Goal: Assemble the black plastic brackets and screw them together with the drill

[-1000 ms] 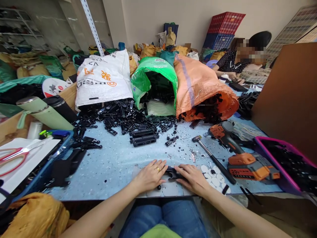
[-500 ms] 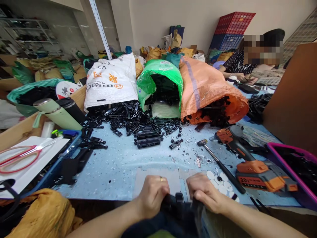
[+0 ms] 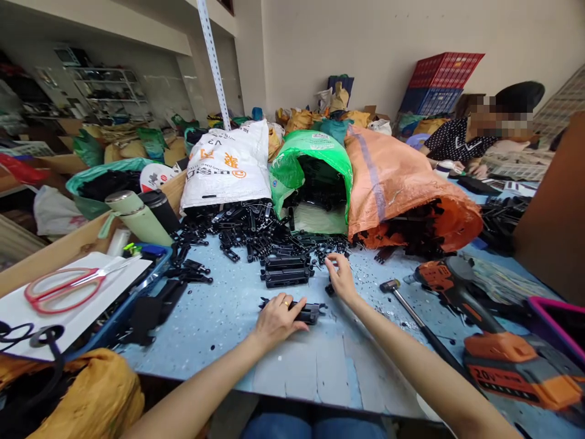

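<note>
Your orange-and-gray drill (image 3: 475,312) says 20V on its battery (image 3: 514,369), and there's what looks like V3 on the white sack (image 3: 228,164). Your left hand (image 3: 278,320) is wrapped over the black part (image 3: 311,313) on the blue tabletop (image 3: 223,311), covering much of it; it's longish, pronged at the right. Your right hand (image 3: 342,279) curls by loose bits (image 3: 320,244), can't tell if it's pinching anything.
</note>
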Available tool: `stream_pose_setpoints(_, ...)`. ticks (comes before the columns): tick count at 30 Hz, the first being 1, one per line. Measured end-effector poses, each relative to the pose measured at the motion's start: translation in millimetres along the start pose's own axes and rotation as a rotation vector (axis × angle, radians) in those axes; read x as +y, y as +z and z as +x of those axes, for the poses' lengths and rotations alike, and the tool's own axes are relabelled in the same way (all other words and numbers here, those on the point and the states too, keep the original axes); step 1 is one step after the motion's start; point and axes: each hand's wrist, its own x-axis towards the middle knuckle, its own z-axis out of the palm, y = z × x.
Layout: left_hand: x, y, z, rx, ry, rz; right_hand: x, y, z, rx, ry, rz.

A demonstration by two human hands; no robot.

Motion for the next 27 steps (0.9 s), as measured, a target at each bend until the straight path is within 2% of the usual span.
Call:
stream_pose_setpoints(3,-23,11,9,-0.097,-0.088,0.068,11,11,40,-0.097,-0.055,-0.077)
stream_pose_setpoints(7,-37,14,24,-0.133,-0.186,0.086,5,46,88,-0.212,-0.081,-0.213)
stream_pose_setpoints(11,-42,0,23,-0.063,-0.240,0.057,3,76,137,-0.277,-0.001,-0.338)
stream_pose_setpoints(14,-56,-17,9,-0.001,-0.364,0.070,6,99,167,-0.328,0.089,-0.399)
stream_pose_setpoints(17,-89,-32,-13,-0.023,-0.595,0.200,7,123,187,-0.372,0.164,-0.424)
stream_pose_setpoints(21,-148,-44,-38,-0.136,-0.980,0.436,7,146,200,-0.391,0.235,-0.403)
stream_pose_setpoints(24,-187,-41,-36,-0.162,-1.158,0.460,8,145,202,-0.378,0.276,-0.355)
stream_pose_setpoints(27,-215,-27,-15,-0.152,-1.196,0.400,9,126,202,-0.327,0.305,-0.295)
